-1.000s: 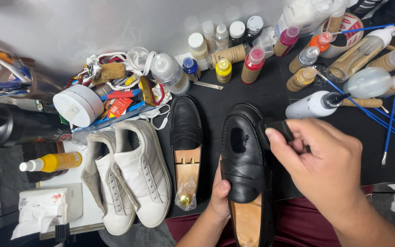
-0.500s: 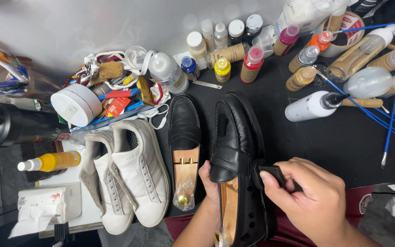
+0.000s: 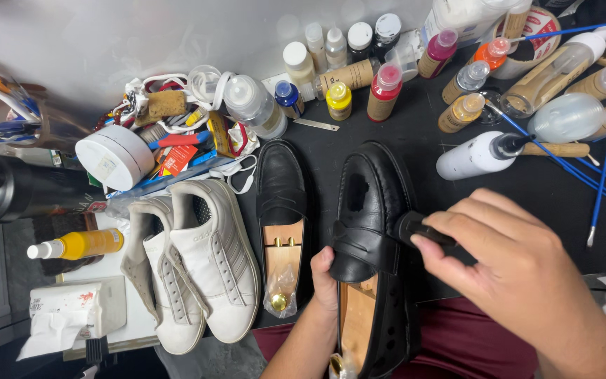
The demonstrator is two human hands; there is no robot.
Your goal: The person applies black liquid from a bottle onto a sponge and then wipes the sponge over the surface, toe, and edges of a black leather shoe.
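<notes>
Your left hand (image 3: 325, 281) grips the black leather loafer with the wooden shoe tree (image 3: 373, 238) from beneath, thumb wrapped over the strap, tilting its right flank up towards you over your lap at the near table edge. Your right hand (image 3: 513, 270) is closed around a small black applicator (image 3: 415, 228), pressed against that flank. Its mate, a second black loafer (image 3: 280, 203), lies just beside on the left, and the white squeeze bottle (image 3: 475, 154) sits near beyond; the bare dark tabletop (image 3: 555, 196) right of the shoe offers room.

Both hands, left (image 3: 325, 281) and right (image 3: 520, 274), are bare, no gloves or sleeves; dark red trousers (image 3: 471, 344) are worn.
</notes>
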